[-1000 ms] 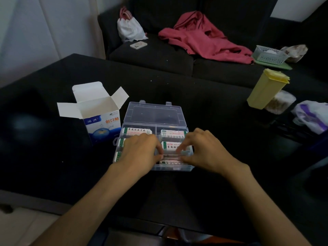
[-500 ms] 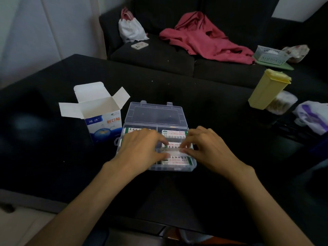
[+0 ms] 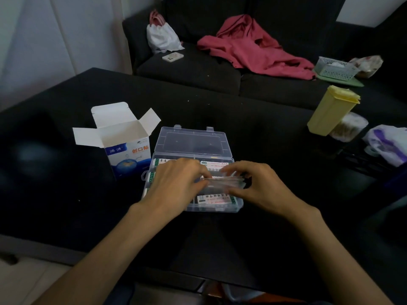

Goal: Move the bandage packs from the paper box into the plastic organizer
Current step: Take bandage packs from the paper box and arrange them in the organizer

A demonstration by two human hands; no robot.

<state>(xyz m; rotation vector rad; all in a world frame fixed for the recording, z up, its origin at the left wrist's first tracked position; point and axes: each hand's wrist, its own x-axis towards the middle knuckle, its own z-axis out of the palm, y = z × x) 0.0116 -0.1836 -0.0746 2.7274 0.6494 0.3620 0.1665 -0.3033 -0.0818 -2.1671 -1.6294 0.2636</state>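
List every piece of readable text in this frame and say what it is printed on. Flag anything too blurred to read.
"创口贴", in orange, on the front of the paper box.
Blue characters on the same box, upper left of its front: too blurred to read with confidence.
Print on the bandage packs in the plastic organizer: too small and blurred to read.
Stack held between left hand and right hand: motion-blurred, unreadable.
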